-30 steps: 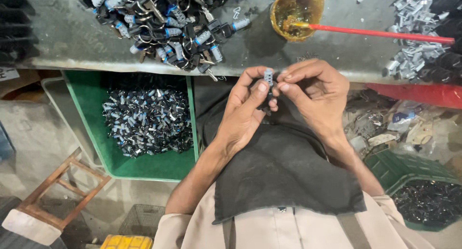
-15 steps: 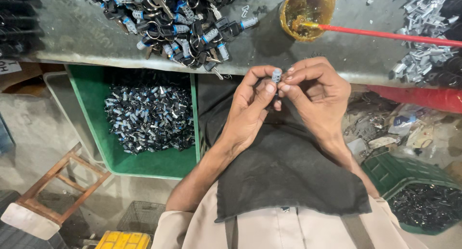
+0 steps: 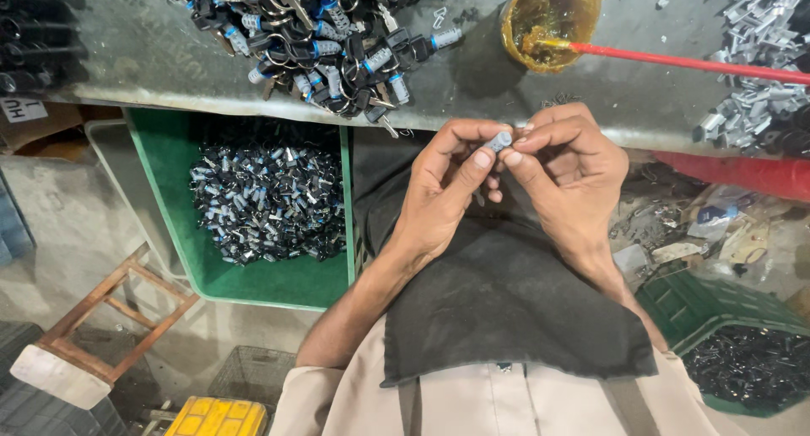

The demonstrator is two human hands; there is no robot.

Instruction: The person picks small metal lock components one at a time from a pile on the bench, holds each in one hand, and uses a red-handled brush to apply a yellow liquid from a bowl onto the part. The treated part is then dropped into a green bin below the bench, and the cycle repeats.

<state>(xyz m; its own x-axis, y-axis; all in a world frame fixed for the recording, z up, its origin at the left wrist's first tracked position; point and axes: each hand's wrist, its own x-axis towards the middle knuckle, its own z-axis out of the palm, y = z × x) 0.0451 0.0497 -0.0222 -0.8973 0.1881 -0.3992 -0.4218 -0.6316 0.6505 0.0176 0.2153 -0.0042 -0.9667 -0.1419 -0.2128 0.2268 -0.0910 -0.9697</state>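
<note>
A small silver cylinder part (image 3: 501,141) is pinched between the fingertips of both hands, just in front of the workbench edge (image 3: 169,90). My left hand (image 3: 443,187) grips it from the left with thumb and forefinger. My right hand (image 3: 569,170) holds it from the right. Both hands hover above a dark cloth (image 3: 498,301) spread over my lap. On the bench behind lies a heap of keys with silver cylinders (image 3: 312,31).
An amber bowl of yellowish grease (image 3: 548,14) with a red stick (image 3: 692,62) stands on the bench. Silver metal pieces (image 3: 755,40) pile at the right. A green crate of small parts (image 3: 253,200) sits below left, another green crate (image 3: 742,360) right, a wooden stool (image 3: 93,318) lower left.
The view has shifted slightly, so the hands sit a little higher and further right in frame. Both hands keep hold of the small cylinder, fingers working around it.
</note>
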